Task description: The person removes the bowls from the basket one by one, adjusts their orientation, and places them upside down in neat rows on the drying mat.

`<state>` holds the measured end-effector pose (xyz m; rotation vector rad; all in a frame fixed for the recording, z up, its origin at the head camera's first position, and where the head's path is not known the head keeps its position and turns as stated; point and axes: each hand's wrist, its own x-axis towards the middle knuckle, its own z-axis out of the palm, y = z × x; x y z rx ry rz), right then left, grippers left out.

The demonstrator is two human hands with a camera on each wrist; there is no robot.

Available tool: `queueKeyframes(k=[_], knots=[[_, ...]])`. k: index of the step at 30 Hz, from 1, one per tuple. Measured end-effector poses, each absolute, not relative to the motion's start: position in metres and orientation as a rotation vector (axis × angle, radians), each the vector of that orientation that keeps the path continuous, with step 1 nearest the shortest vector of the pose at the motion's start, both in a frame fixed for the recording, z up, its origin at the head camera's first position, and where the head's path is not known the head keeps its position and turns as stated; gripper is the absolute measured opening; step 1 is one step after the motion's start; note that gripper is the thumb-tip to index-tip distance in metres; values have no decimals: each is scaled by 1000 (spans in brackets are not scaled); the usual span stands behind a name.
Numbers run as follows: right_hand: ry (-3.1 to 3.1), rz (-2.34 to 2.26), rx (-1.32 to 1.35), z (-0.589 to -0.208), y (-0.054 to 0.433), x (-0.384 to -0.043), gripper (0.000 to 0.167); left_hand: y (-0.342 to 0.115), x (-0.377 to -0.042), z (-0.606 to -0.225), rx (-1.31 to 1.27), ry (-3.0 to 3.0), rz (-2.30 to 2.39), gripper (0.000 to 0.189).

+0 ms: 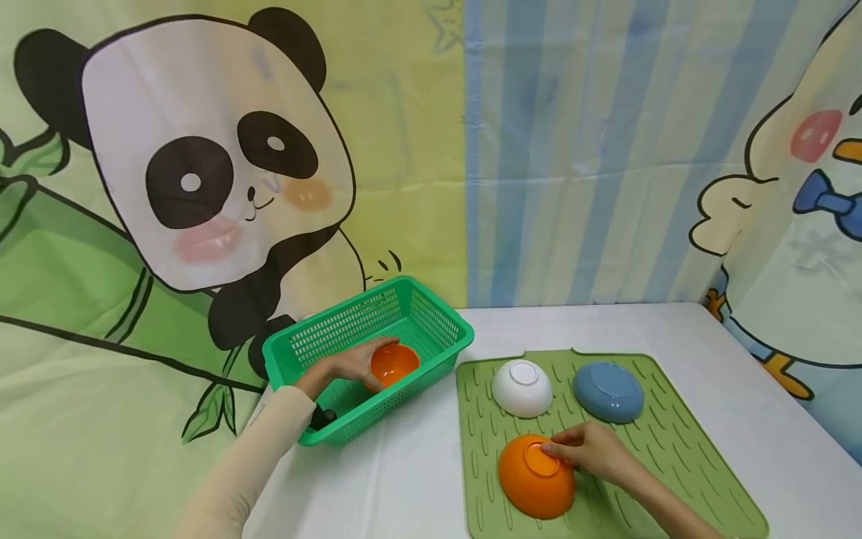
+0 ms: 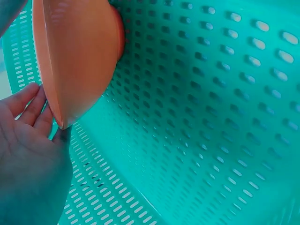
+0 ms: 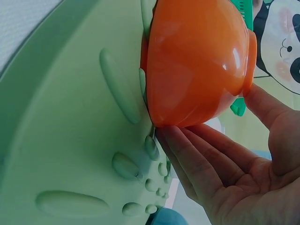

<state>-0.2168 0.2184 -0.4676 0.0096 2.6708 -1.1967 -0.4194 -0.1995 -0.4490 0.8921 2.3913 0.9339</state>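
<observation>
Inside the green basket (image 1: 431, 307), my left hand (image 1: 353, 365) holds a small orange bowl (image 1: 396, 364) by its rim, its opening facing up in the head view. The left wrist view shows this bowl (image 2: 79, 56) tilted beside the perforated wall, fingertips at its edge. My right hand (image 1: 595, 451) grips a larger orange bowl (image 1: 532, 486) lying upside down on the green drying mat (image 1: 680, 457). In the right wrist view, the thumb presses near the foot of that bowl (image 3: 201, 65) and the fingers touch its rim, which is at the mat's surface.
Upside down on the mat's far part are a white bowl (image 1: 521, 389) and a blue bowl (image 1: 609, 391). A small black object (image 1: 323, 418) shows at the basket's near left corner, by the left wrist. Behind the white tabletop (image 1: 579, 326) hangs a printed curtain (image 1: 404, 150).
</observation>
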Motion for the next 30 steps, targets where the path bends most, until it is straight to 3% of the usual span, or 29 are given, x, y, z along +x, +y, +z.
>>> queueKeyframes(k=[30], knots=[[2669,-1210,-29,-469,219,-217,50,-198,-418,-448,926,2555,799,94]])
